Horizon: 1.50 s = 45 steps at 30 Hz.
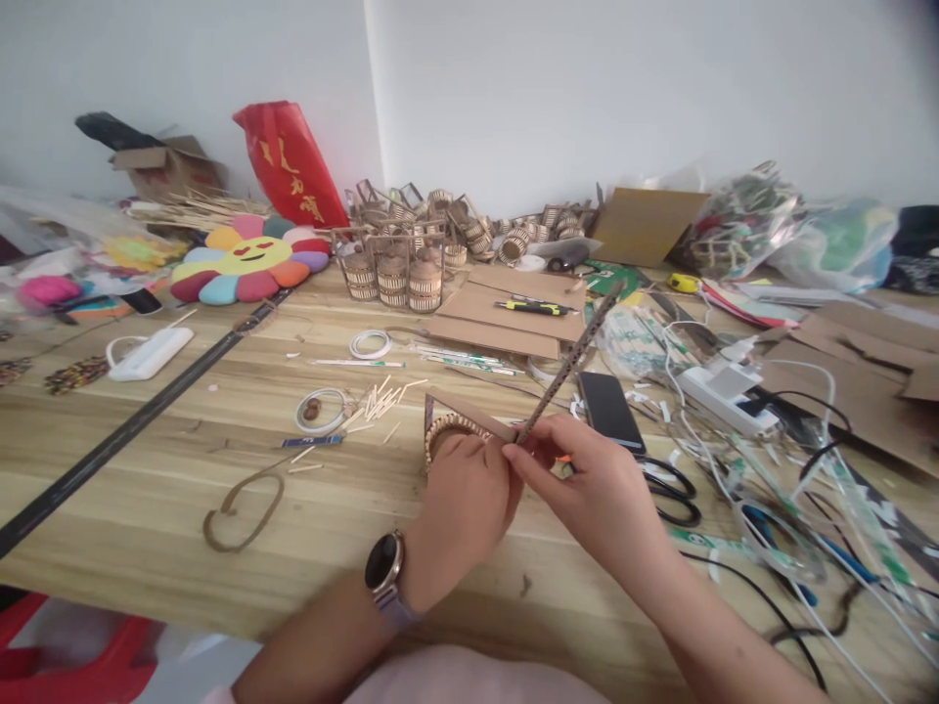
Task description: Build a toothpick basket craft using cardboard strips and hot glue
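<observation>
Near the table's front middle, my left hand (464,494), with a watch on its wrist, is closed over a small round basket (442,427) with a striped rim. Most of the basket is hidden behind the fingers. A thin brown frame piece (469,411) runs along the basket's far side. Close against the left hand, my right hand (587,474) pinches the lower end of a long, dark brown patterned strip (568,367), which slants up to the right. The strip's lower end meets the frame piece near the fingertips; whether they are joined I cannot tell.
Short sticks (378,399), a white coil (321,411) and a brown loop (245,513) lie to the left. Cardboard (484,313) with a yellow cutter (535,307) and finished lidded baskets (392,279) are behind. A phone (610,411), scissors (778,548), power strip (734,396) and cables crowd the right.
</observation>
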{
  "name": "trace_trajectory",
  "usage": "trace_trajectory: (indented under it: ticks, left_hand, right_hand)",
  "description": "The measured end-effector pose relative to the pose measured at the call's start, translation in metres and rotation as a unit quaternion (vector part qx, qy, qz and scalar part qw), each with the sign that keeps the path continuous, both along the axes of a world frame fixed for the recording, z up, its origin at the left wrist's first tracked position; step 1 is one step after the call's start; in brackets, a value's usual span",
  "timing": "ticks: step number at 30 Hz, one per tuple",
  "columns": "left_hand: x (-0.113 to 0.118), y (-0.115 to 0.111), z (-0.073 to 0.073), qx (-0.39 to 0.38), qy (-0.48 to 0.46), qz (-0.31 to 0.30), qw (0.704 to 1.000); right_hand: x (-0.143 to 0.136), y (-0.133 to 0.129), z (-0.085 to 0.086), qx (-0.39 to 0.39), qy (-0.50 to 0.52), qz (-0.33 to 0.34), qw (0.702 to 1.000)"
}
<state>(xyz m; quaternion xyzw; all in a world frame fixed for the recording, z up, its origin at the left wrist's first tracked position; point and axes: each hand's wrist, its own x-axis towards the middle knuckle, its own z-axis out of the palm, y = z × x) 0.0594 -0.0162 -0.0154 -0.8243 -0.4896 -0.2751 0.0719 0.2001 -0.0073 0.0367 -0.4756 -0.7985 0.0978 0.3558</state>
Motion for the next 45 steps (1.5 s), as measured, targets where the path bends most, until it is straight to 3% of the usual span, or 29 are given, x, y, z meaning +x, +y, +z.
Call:
trace_trajectory:
  ticks: [5, 10, 14, 18, 25, 28, 32, 34, 45]
  left_hand:
    - [-0.006, 0.001, 0.003, -0.072, -0.033, -0.034, 0.996]
    - [-0.035, -0.008, 0.008, -0.098, -0.15, -0.052, 0.982]
    - [-0.057, -0.018, -0.002, -0.079, -0.174, -0.019, 0.981]
    - [-0.063, -0.025, -0.013, -0.028, -0.222, -0.01, 0.975]
    - [-0.073, -0.02, -0.011, 0.047, -0.257, 0.031, 0.965]
    - [-0.081, -0.008, -0.017, -0.025, -0.274, 0.058, 0.96]
    - [-0.085, 0.004, -0.034, -0.228, -0.274, 0.007, 0.934]
    - [-0.082, 0.005, -0.041, -0.271, -0.289, -0.016, 0.918]
    - [-0.065, -0.002, -0.05, -0.246, -0.343, -0.001, 0.906]
  right_hand:
    - [-0.001, 0.0, -0.002, 0.03, -0.011, -0.008, 0.999]
    - [0.003, 0.001, -0.002, 0.043, -0.024, -0.015, 0.999]
    - [0.005, 0.002, -0.001, 0.046, -0.041, -0.026, 0.998]
    - [0.004, 0.001, 0.001, 0.053, -0.063, -0.033, 0.996]
    - [0.001, 0.0, 0.003, 0.054, -0.063, -0.041, 0.996]
    - [0.001, 0.0, 0.004, 0.039, -0.062, -0.054, 0.996]
    - [0.001, 0.001, 0.004, 0.012, -0.052, -0.065, 0.997]
    - [0.001, 0.002, 0.004, -0.003, -0.039, -0.064, 0.997]
    - [0.0, 0.008, 0.003, -0.062, 0.001, -0.064, 0.996]
